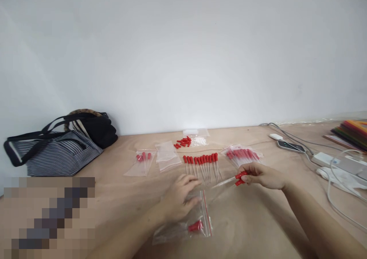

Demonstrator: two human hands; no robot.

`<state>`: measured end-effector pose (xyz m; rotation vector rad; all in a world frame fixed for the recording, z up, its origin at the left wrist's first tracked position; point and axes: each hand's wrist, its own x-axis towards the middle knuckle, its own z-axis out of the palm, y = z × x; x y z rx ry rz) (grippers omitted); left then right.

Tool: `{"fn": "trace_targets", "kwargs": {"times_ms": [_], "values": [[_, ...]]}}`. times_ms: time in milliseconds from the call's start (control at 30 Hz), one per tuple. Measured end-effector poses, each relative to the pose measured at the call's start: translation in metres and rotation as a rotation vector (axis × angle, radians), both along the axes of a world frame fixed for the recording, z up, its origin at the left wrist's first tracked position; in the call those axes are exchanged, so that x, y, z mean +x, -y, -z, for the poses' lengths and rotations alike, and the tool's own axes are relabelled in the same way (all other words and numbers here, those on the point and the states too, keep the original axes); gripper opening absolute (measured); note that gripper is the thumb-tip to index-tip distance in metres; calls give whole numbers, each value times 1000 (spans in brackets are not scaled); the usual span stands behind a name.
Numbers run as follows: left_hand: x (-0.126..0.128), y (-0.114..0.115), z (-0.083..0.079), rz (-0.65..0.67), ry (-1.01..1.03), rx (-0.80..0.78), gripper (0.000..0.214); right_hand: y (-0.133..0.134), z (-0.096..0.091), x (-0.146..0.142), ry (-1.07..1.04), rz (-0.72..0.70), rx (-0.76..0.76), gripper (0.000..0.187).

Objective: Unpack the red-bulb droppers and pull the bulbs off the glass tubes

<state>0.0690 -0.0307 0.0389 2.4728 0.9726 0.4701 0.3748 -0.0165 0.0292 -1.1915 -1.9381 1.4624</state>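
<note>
My right hand (262, 175) pinches glass droppers with red rubber bulbs (240, 177), their tips pointing left toward the mouth of a clear zip bag (197, 219). My left hand (180, 201) rests on that bag, fingers curled at its open edge; a red-bulbed dropper (195, 225) lies inside. Just beyond the hands a row of several red-bulbed droppers (203, 165) lies on the tan table (120, 197).
More bagged droppers lie at the back left (142, 160) and right (242, 154), with empty clear bags (166, 155) and loose red bulbs (182, 142). A striped tote bag (54, 152) sits far left. Phone (291, 146), cables and adapters (335, 163) crowd the right.
</note>
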Motion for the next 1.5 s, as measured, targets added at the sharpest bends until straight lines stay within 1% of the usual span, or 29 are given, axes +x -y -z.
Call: {"fn": "trace_targets", "kwargs": {"times_ms": [67, 133, 167, 233, 333, 400, 467, 567, 633, 700, 767, 867, 933, 1000, 1100, 1200, 1267, 1333, 1400, 1467, 1500], "values": [[25, -11, -8, 38, -8, 97, 29, 1, -4, 1, -18, 19, 22, 26], [51, -21, -14, 90, -36, 135, 26, 3, -8, -1, -34, 42, 52, 25], [63, -25, -16, 121, -67, 123, 26, 4, -10, -3, -46, 56, 64, 25], [81, -29, -18, 142, -105, 84, 28, 5, -11, -7, -82, 83, 76, 25], [90, -31, -18, 76, -56, -16, 22, 5, -10, -11, -138, 121, 71, 24], [83, -34, -19, -26, 49, -133, 17, 4, -9, -11, -173, 179, 67, 24], [68, -39, -19, -152, 159, -232, 14, 1, -9, -7, -212, 260, 57, 28], [34, -54, -17, -318, 232, -274, 15, -9, -8, -1, -268, 334, 46, 33], [13, -66, -8, -416, 247, -321, 17, -21, -7, 1, -278, 338, 52, 34], [-3, -75, 4, -507, 251, -367, 14, -35, -3, -2, -197, 387, 79, 33], [-11, -83, 19, -591, 248, -395, 11, -51, 4, -9, -52, 484, 112, 29], [-12, -93, 38, -677, 229, -422, 9, -75, 17, -23, 110, 612, 148, 23], [-10, -98, 45, -712, 211, -430, 9, -88, 27, -31, 201, 683, 181, 20], [-8, -103, 48, -733, 189, -426, 10, -97, 35, -40, 299, 743, 225, 17], [-6, -107, 49, -739, 142, -398, 12, -104, 45, -52, 420, 795, 296, 12], [-4, -105, 46, -727, 94, -352, 12, -103, 49, -63, 500, 823, 358, 14], [-2, -100, 41, -714, 66, -301, 11, -100, 48, -68, 534, 828, 393, 17], [-1, -89, 33, -689, 52, -219, 12, -93, 44, -72, 554, 826, 430, 19], [-4, -71, 24, -636, 57, -130, 15, -80, 38, -75, 565, 830, 468, 23], [-12, -46, 16, -509, 63, -72, 16, -58, 33, -78, 546, 800, 521, 23], [-18, -33, 14, -405, 63, -50, 17, -44, 32, -81, 519, 759, 558, 21]]}}
